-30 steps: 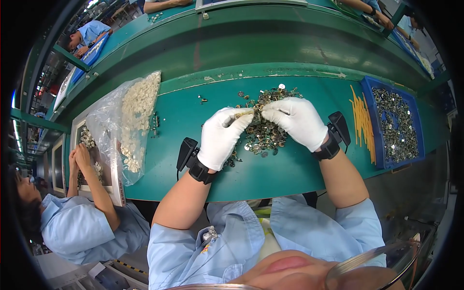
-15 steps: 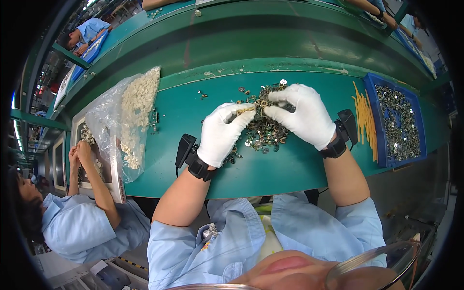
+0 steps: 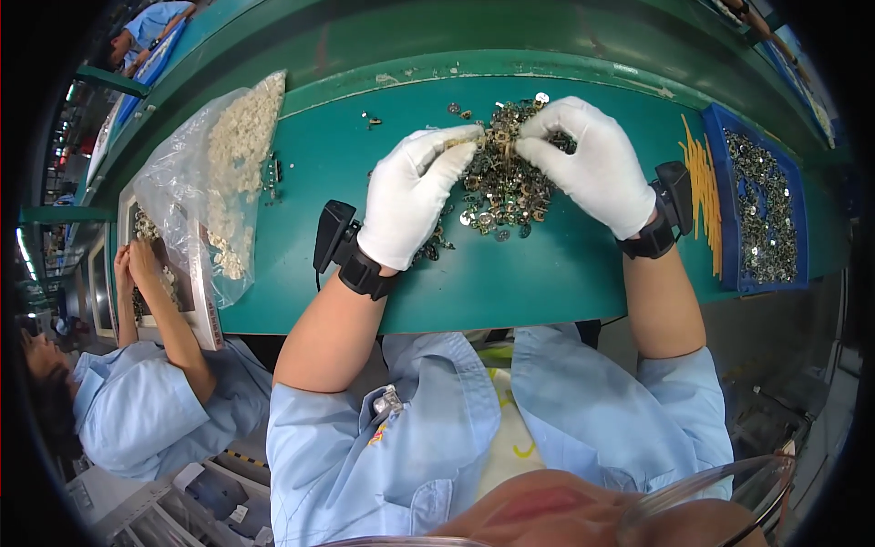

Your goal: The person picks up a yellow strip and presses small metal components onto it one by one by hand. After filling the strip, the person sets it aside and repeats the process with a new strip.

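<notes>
Both my hands wear white gloves and meet over a heap of small metal and green parts on the green table. My left hand is closed at the heap's left side, thumb and fingers pinching a narrow yellowish piece, mostly covered by the glove. On the other side, my right hand curls with thumb and index fingertips close together against the heap's upper part. Whatever sits between those fingertips is too small to make out. A few loose parts lie beneath my left hand.
A clear plastic bag of cream-coloured pieces lies at left, beside a co-worker's hands over a tray. Yellow strips lie at right, next to a blue bin of small parts. A green ledge borders the table's far side.
The whole view has shifted, so table and heap sit higher in the picture. My right thumb and index fingertips have drawn closer together and slightly rightward. My left hand keeps its pinch.
</notes>
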`<state>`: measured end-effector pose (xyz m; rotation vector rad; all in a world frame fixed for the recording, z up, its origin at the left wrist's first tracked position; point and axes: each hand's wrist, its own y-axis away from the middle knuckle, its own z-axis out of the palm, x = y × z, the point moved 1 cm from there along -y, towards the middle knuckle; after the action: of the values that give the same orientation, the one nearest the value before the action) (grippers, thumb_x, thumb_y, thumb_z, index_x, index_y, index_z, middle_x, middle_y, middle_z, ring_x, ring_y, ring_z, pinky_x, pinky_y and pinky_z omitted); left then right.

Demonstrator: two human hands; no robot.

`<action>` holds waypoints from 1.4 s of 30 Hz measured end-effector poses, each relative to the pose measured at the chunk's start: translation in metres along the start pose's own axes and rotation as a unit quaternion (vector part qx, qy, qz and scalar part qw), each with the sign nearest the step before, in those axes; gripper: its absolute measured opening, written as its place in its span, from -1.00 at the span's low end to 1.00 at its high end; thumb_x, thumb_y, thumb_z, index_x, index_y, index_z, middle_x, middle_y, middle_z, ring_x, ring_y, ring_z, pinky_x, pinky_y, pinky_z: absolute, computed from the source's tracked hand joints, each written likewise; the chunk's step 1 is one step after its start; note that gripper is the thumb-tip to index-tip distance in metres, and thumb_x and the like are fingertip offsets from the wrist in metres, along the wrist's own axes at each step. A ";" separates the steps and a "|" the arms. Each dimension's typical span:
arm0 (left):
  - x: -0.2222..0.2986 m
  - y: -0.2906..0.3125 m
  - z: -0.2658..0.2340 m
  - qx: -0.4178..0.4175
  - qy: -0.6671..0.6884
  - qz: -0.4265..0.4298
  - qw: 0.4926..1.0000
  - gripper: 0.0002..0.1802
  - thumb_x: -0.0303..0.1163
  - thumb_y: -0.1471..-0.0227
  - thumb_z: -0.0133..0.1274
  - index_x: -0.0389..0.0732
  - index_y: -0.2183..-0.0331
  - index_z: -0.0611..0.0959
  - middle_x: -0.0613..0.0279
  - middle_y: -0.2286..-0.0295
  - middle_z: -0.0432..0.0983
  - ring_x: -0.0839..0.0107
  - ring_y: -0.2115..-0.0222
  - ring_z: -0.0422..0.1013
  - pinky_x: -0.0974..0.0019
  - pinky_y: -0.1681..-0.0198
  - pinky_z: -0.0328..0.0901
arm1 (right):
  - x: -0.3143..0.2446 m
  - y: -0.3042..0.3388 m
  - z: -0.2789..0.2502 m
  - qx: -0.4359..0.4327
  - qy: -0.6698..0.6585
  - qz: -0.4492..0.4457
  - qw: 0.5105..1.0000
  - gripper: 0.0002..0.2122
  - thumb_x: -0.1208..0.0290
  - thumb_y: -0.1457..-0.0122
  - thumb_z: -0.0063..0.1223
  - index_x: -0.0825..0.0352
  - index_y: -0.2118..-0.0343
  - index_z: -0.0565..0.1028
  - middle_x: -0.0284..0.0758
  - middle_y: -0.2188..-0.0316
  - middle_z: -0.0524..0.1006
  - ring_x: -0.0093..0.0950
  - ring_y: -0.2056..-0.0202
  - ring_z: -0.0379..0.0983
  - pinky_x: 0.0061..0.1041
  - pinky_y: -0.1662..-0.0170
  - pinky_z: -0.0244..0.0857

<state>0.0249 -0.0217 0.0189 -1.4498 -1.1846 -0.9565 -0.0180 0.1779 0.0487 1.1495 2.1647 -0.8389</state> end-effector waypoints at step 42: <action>0.009 0.009 0.003 -0.010 0.070 -0.032 0.997 -0.75 -0.49 0.13 0.21 -0.27 0.29 0.66 0.24 0.37 0.52 0.52 0.34 0.42 0.50 0.24 0.31 | -0.009 0.007 0.021 0.031 -0.049 -0.172 0.983 -0.82 0.59 0.05 0.18 0.36 0.33 0.52 -0.27 0.36 0.52 -0.47 0.32 0.45 -0.56 0.23 0.30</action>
<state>0.0352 -0.0177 0.0248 -1.3455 -1.1258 -1.0986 -0.0047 0.1611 0.0392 0.7520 2.3023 -1.0920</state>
